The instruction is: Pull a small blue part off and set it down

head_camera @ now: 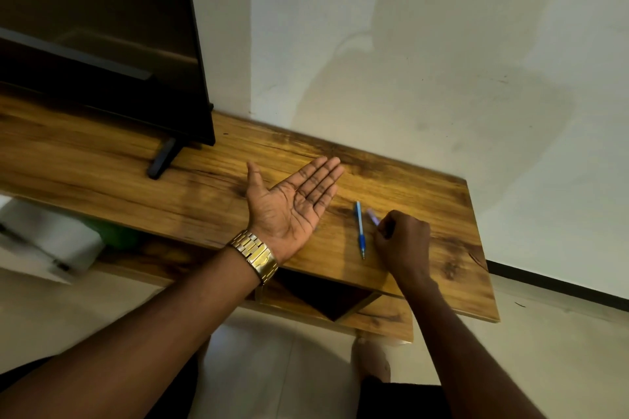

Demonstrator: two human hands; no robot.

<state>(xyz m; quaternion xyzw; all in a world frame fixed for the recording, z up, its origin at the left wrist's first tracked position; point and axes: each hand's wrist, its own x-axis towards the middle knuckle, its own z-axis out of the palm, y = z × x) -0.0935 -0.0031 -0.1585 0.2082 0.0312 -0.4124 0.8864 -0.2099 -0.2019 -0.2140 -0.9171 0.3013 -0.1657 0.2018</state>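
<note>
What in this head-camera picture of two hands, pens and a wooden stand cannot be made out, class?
- Head view: pale purple pen, blurred; the curled right hand hides most of it.
- Right hand's fingertips: hidden behind its own knuckles, so its grip on that pen is unclear.
- Black flat television screen: cut off by the top and left edges.
- White object beneath the brown wooden stand: blurred, unidentifiable.

Glossy grained wood tabletop (pixel 425 187)
</note>
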